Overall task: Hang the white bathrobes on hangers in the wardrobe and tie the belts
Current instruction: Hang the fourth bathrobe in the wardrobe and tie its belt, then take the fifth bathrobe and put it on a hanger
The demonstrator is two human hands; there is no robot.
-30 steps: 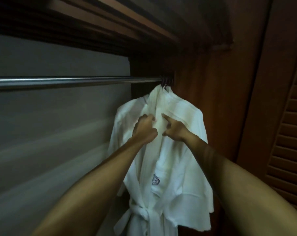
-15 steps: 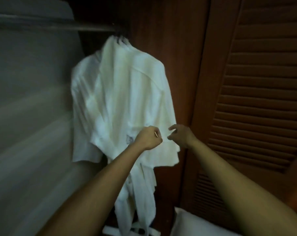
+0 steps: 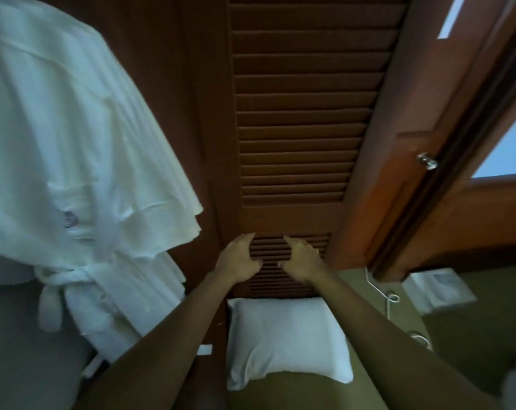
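Two bare hands are held out side by side before a louvred wardrobe door [image 3: 304,128], and nothing is gripped in either. The left hand [image 3: 238,261] is seen with loosely curled fingers [image 3: 246,239] and thumb spread apart; the right hand [image 3: 302,260] mirrors it, its forefinger extended, with a narrow gap left between the two.

The white bathrobe [image 3: 73,143] is found up and to the left of the fingers, well apart from them, hanging with its long axis running downward. Its hanger is cut off by the top of the frame. The belt [image 3: 64,276] is seen knotted at the waist, lying left of the left fingers and at about their height. The left hand is judged the nearer of the two to robe and belt.

Below the fingers, a white pillow [image 3: 283,335] is seen lying against the foot of the door. To the right of the right fingers, a white cord [image 3: 381,288] and a door knob [image 3: 427,161] are visible.

With this robe hung and tied, any coming reach is judged to depend on where another robe lies, and none can be made out with certainty.
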